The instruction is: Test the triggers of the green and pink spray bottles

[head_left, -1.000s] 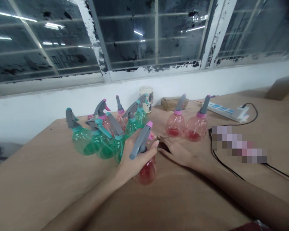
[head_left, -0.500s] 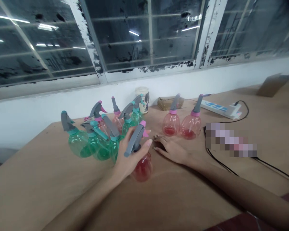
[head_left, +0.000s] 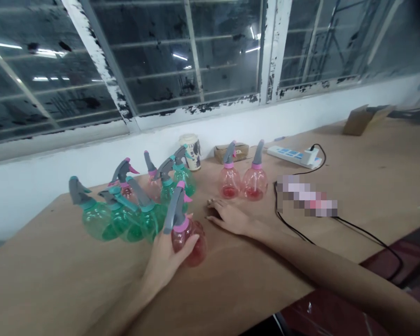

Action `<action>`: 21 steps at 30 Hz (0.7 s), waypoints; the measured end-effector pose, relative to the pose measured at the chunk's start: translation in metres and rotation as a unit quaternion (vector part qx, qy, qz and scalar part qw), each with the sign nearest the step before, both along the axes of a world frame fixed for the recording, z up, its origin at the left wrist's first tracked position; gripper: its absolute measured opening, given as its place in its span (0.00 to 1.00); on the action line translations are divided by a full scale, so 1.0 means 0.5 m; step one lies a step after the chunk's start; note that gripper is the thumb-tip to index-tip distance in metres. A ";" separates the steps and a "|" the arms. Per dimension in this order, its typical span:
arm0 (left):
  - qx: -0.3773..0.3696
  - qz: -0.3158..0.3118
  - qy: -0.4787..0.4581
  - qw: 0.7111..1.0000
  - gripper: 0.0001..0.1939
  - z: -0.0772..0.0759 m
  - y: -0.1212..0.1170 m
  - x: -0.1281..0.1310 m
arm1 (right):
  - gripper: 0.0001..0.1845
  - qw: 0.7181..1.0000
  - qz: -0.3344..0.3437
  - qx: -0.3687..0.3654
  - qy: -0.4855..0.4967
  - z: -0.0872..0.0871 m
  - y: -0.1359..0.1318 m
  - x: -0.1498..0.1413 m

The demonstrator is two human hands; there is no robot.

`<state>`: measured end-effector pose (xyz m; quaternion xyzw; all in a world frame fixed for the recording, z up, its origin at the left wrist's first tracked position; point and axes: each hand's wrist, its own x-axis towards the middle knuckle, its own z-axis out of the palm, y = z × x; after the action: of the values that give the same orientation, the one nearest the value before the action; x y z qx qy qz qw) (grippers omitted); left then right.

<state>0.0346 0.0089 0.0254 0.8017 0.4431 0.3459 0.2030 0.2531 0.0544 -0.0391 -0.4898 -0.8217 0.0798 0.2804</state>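
A pink spray bottle [head_left: 198, 247] with a grey trigger head stands nearest me, tilted slightly. My left hand [head_left: 168, 256] wraps round its body from the left, thumb across the front; the fingers behind are mostly hidden. My right hand [head_left: 229, 217] rests on the table, thumb apart from its bent fingers, holding nothing. Just behind it stand two more pink spray bottles, a left one [head_left: 228, 179] and a right one [head_left: 255, 182], each with some red liquid. Several green spray bottles [head_left: 96, 219] cluster left of my left hand, with pink ones [head_left: 153, 184] among them.
On the wooden table [head_left: 56, 280] a paper cup [head_left: 192, 156] and a small cardboard box [head_left: 241, 151] stand near the wall. A white power strip [head_left: 290, 156] with a plug, a black cable [head_left: 294, 233], a blurred-out object [head_left: 308, 196] and another cardboard box [head_left: 359, 121] lie to the right.
My left hand has moved from around the spray head down to the bottle's body. The view has swung right, shifting everything leftward in the picture. My right hand stays resting on the table.
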 end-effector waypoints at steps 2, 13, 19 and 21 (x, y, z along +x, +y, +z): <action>-0.007 0.008 0.010 1.000 0.21 -0.007 -0.012 0.001 | 0.22 1.000 -0.001 -0.001 -0.001 0.000 0.001 -0.001; 0.083 0.091 -0.036 0.992 0.21 -0.028 0.086 0.108 | 0.14 0.988 -0.142 -0.033 -0.060 0.037 -0.025 -0.008; 0.137 0.119 -0.056 0.982 0.26 -0.043 0.185 0.161 | 0.12 0.969 -0.236 -0.034 -0.071 0.055 -0.038 -0.010; 0.149 0.120 -0.056 0.980 0.28 -0.049 0.209 0.174 | 0.13 0.968 -0.240 -0.031 -0.072 0.055 -0.039 -0.012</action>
<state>0.1214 0.1132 0.0011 0.7436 0.4674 0.4740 0.0623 0.2471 0.0347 -0.0115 -0.6855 -0.6953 0.0001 0.2157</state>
